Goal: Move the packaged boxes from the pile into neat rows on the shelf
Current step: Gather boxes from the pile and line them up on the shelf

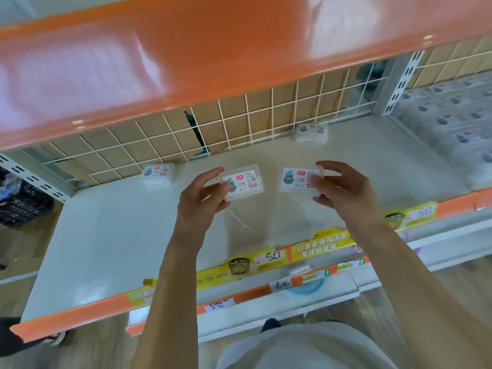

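My left hand (pixel 205 191) holds a small clear plastic box (pixel 243 182) with a white label, thumb and fingers pinching its left end. My right hand (pixel 338 183) grips a second matching box (pixel 298 182) by its right end. Both boxes hover just above the middle of the pale shelf (pixel 106 230). A third box (pixel 158 173) lies at the back left by the wire grid, and a fourth box (pixel 311 132) sits at the back right. The pile of packaged boxes (pixel 452 121) fills the neighbouring bay on the right, blurred.
An orange upper shelf (pixel 186 62) overhangs the bay. A white wire grid (pixel 266 118) backs it. A loose floss pick (pixel 239 221) lies on the shelf below my hands. Yellow price tags (pixel 269 258) line the orange front edge. A dark basket (pixel 21 206) stands at the left.
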Available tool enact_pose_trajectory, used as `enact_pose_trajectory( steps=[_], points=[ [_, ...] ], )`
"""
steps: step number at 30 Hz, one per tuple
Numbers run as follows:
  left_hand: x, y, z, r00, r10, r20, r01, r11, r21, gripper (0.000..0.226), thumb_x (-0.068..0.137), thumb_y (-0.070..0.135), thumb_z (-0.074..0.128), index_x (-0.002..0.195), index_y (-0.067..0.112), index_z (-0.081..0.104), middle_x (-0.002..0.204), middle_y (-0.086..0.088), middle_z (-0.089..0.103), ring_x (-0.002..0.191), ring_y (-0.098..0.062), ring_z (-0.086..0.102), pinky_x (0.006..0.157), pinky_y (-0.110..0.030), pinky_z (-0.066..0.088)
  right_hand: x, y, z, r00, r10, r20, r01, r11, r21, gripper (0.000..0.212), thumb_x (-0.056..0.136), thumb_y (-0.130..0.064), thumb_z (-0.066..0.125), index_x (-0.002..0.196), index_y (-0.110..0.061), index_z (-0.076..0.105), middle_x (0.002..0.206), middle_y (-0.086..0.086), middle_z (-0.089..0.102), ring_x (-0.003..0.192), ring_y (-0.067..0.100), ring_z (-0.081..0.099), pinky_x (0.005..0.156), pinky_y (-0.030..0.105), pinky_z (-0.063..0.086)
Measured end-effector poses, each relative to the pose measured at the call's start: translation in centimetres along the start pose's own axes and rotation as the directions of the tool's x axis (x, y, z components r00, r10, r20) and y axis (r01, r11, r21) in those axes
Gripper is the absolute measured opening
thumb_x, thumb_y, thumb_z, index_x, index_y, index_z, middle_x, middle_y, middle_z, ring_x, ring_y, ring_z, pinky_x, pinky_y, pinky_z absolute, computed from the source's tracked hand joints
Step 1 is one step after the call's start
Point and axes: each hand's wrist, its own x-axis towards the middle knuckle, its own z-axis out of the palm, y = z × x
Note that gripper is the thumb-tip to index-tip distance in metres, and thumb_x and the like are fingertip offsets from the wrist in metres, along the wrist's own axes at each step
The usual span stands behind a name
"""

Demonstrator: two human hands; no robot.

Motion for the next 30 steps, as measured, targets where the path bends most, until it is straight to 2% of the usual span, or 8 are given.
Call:
enact_pose_trajectory(
  steps=[7,10,13,17,22,27,30],
  points=[
    [-1.6,0.3,6.6,0.992,0.007,0.13,-0.009,1.0,0.015,0.034,0.094,0.016,0.067,0.127,0.026,0.067,0.1,0.001,0.077,0.097,-0.016,0.073,0.082,-0.027,0.06,-2.7,-1.5,-7.4,0.987,-0.031,-0.155,0.034,0.999,0.017,0.031,0.088,-0.01,0.074,0.118,-0.017,0.069,0.093,0.011,0.075,0.08,0.015,0.07,0.075,0.028,0.062],
    [-2.6,0.6,10.1,0.984,-0.005,0.177,0.003,1.0,0.008,0.033,0.093,0.016,0.068,0.125,0.026,0.068,0.099,-0.001,0.077,0.096,-0.016,0.073,0.082,-0.028,0.06,-3.9,-1.6,-11.3,0.973,-0.04,-0.227,0.038,0.999,-0.012,0.03,0.089,-0.01,0.073,0.117,-0.019,0.07,0.095,0.014,0.075,0.076,0.022,0.068,0.082,0.038,0.062],
    [-3.7,0.6,13.7,0.973,-0.014,0.231,0.015,1.0,-0.001,0.033,0.093,0.014,0.068,0.124,0.024,0.068,0.101,-0.003,0.077,0.097,-0.018,0.073,0.082,-0.029,0.06,-5.3,-1.6,-15.2,0.958,-0.034,-0.285,0.035,0.999,-0.003,0.027,0.089,-0.01,0.073,0.112,-0.025,0.072,0.092,0.008,0.075,0.075,0.022,0.067,0.084,0.043,0.059],
    [-5.2,0.9,19.2,0.953,-0.011,0.302,0.012,1.0,-0.001,0.03,0.092,0.015,0.07,0.119,0.028,0.07,0.103,-0.006,0.076,0.097,-0.019,0.072,0.083,-0.031,0.059,-7.0,-2.2,-20.8,0.935,-0.041,-0.353,0.048,0.999,0.012,0.026,0.09,-0.009,0.072,0.112,-0.024,0.072,0.094,0.013,0.073,0.082,0.023,0.068,0.076,0.029,0.061],
    [-7.3,1.7,26.2,0.924,-0.004,0.382,0.015,1.0,-0.027,0.031,0.092,0.015,0.069,0.12,0.028,0.07,0.104,-0.009,0.075,0.09,-0.017,0.071,0.083,-0.03,0.058,-8.8,-2.8,-27.6,0.915,-0.024,-0.402,0.031,0.999,0.011,0.026,0.09,-0.015,0.073,0.113,-0.029,0.072,0.1,0.014,0.073,0.093,0.031,0.072,0.088,0.039,0.06],
    [-9.2,1.7,32.9,0.908,-0.019,0.419,0.041,0.998,-0.043,0.032,0.093,0.012,0.068,0.123,0.025,0.068,0.104,-0.011,0.076,0.088,-0.016,0.071,0.079,-0.027,0.057,-9.1,-3.4,-33.8,0.907,-0.027,-0.419,0.033,0.999,0.007,0.028,0.091,-0.012,0.072,0.116,-0.024,0.071,0.103,0.019,0.072,0.1,0.033,0.07,0.09,0.042,0.059],
    [-9.7,1.7,36.6,0.906,-0.028,0.422,0.057,0.997,-0.057,0.032,0.094,0.01,0.066,0.123,0.021,0.066,0.104,-0.01,0.076,0.094,-0.02,0.072,0.079,-0.028,0.059,-8.5,-3.8,-37.2,0.906,-0.026,-0.423,0.033,0.999,0.009,0.028,0.091,-0.012,0.071,0.116,-0.024,0.072,0.104,0.018,0.073,0.101,0.031,0.07,0.09,0.041,0.059]
  ],
)
